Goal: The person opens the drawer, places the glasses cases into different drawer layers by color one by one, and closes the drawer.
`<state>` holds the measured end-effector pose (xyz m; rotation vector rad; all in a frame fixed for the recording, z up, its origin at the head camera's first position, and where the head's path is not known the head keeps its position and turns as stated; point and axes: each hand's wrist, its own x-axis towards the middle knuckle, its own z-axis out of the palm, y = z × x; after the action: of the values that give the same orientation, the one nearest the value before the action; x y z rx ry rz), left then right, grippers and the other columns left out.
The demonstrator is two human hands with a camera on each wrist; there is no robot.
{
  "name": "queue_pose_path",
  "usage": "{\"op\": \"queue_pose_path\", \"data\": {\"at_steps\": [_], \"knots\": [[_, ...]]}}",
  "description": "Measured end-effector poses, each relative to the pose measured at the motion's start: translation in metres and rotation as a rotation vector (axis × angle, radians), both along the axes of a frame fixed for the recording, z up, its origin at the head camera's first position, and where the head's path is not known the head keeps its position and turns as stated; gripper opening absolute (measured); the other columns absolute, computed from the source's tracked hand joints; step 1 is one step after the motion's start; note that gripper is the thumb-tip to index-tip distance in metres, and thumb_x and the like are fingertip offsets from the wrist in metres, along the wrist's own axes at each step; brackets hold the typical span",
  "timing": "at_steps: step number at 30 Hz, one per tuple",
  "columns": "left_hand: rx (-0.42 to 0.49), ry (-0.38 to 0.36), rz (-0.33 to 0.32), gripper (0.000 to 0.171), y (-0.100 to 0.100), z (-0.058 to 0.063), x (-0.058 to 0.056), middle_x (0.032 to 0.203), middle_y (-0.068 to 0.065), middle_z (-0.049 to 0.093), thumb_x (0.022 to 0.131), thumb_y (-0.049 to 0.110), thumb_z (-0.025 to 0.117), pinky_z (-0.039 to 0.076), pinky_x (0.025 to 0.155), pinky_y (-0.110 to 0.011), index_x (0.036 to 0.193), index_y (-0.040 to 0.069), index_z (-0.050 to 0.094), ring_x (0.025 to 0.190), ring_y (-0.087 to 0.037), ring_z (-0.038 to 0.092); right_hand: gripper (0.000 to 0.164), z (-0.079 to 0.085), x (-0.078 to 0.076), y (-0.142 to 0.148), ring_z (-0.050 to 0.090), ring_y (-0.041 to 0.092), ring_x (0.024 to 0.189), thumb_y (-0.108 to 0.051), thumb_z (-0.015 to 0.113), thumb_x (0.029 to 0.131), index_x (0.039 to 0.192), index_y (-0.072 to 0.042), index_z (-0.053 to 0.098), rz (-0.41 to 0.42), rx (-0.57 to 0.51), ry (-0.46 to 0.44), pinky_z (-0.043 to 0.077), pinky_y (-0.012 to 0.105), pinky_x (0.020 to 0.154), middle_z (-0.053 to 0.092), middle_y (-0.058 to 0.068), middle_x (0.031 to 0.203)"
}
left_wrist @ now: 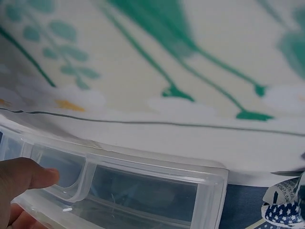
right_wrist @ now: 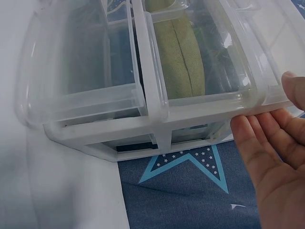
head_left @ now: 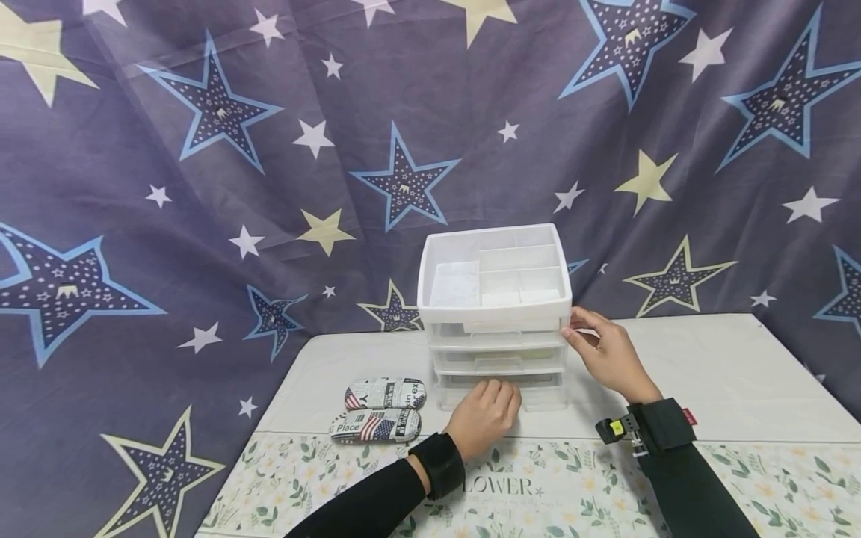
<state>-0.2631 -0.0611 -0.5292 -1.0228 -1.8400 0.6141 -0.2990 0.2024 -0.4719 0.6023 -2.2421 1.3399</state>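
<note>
A white plastic drawer unit (head_left: 494, 308) with clear drawers stands at mid-table in the head view. My left hand (head_left: 486, 416) is at its bottom drawer (head_left: 546, 396); in the left wrist view the thumb (left_wrist: 31, 175) lies in the handle cut-out and curled fingers sit beneath, pinching the front. That drawer juts out from the frame in the right wrist view. My right hand (head_left: 608, 360) grips the unit's right front edge near the top, fingers (right_wrist: 248, 138) along the side and thumb at the front. An olive-green cloth item (right_wrist: 178, 55) shows inside a middle drawer.
Two rounded newspaper-print items (head_left: 377, 426) lie side by side left of the unit. The unit's top is a divided tray (head_left: 518, 258). A flower-printed cloth (head_left: 296, 478) covers the table's near part, and a star-patterned curtain (head_left: 323, 179) hangs behind.
</note>
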Motion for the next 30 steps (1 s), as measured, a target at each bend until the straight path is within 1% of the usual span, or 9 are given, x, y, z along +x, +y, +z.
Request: {"op": "queue_pose_path", "data": {"at_steps": [4,7,12,15,19,23,25,28,30], "knots": [[0.017,0.007,-0.007,0.035,0.000,-0.001,0.002,0.093,-0.003,0.066,0.107,0.000,0.038,0.059,0.072,-0.023,0.105,0.009,0.072,0.081,-0.015,0.063,0.038,-0.001,0.000,0.001,0.065,0.035,0.112,-0.011,0.066,0.102,0.136,0.006,0.059,0.000,0.001,-0.002,0.058,0.041,0.097,0.066,0.020,0.121],[0.026,0.007,-0.014,0.034,-0.001,-0.002,0.004,0.092,-0.002,0.066,0.106,-0.001,0.039,0.059,0.072,-0.023,0.103,0.009,0.072,0.080,-0.015,0.063,0.038,-0.002,0.000,0.001,0.065,0.036,0.112,-0.011,0.066,0.102,0.136,0.006,0.059,0.000,0.000,-0.001,0.058,0.042,0.096,0.066,0.021,0.121],[0.023,-0.034,-0.011,0.035,-0.001,-0.001,0.009,0.094,-0.003,0.067,0.103,-0.003,0.038,0.061,0.075,-0.024,0.105,0.007,0.071,0.083,-0.015,0.065,0.038,-0.001,0.001,0.000,0.065,0.035,0.111,-0.009,0.066,0.102,0.135,0.007,0.059,-0.003,0.001,0.007,0.058,0.041,0.096,0.066,0.021,0.120],[0.018,-0.040,-0.010,0.039,0.000,0.001,0.013,0.094,-0.003,0.067,0.104,-0.004,0.035,0.061,0.075,-0.024,0.104,0.008,0.072,0.083,-0.014,0.066,0.038,-0.001,0.001,0.000,0.065,0.035,0.111,-0.010,0.065,0.102,0.135,0.007,0.059,-0.006,0.008,0.010,0.058,0.037,0.096,0.066,0.021,0.120],[0.024,-0.005,-0.036,0.047,0.000,0.008,0.017,0.091,-0.002,0.068,0.106,-0.006,0.029,0.062,0.073,-0.022,0.099,0.010,0.072,0.080,-0.013,0.067,0.038,0.000,0.001,0.000,0.065,0.035,0.112,-0.010,0.065,0.102,0.136,0.007,0.059,-0.007,0.011,0.006,0.057,0.027,0.097,0.065,0.021,0.121],[0.026,0.034,-0.062,0.043,0.000,0.019,0.024,0.088,0.000,0.067,0.106,-0.004,0.034,0.060,0.068,-0.018,0.095,0.012,0.073,0.077,-0.010,0.066,0.039,-0.001,0.000,0.000,0.065,0.035,0.112,-0.010,0.066,0.102,0.136,0.007,0.058,-0.002,0.007,0.005,0.055,0.019,0.097,0.065,0.021,0.122],[0.024,0.044,-0.066,0.040,0.000,0.021,0.026,0.087,0.001,0.067,0.106,-0.003,0.037,0.059,0.066,-0.017,0.095,0.013,0.073,0.076,-0.010,0.065,0.038,-0.002,-0.001,0.000,0.065,0.035,0.112,-0.009,0.066,0.102,0.136,0.007,0.059,-0.002,0.006,0.008,0.054,0.016,0.096,0.065,0.021,0.122],[0.025,0.035,-0.063,0.044,0.000,0.018,0.027,0.086,0.001,0.066,0.107,-0.003,0.033,0.059,0.066,-0.017,0.095,0.013,0.073,0.075,-0.010,0.065,0.037,-0.002,-0.001,0.000,0.065,0.035,0.111,-0.009,0.066,0.102,0.135,0.007,0.059,-0.004,0.004,0.008,0.054,0.015,0.096,0.066,0.020,0.121],[0.024,0.019,-0.056,0.048,0.000,0.013,0.027,0.087,0.000,0.066,0.107,-0.004,0.029,0.059,0.067,-0.018,0.097,0.012,0.073,0.076,-0.010,0.064,0.037,-0.002,-0.001,0.000,0.065,0.035,0.111,-0.010,0.066,0.102,0.134,0.006,0.060,-0.003,0.004,0.007,0.055,0.020,0.097,0.066,0.020,0.121]]}}
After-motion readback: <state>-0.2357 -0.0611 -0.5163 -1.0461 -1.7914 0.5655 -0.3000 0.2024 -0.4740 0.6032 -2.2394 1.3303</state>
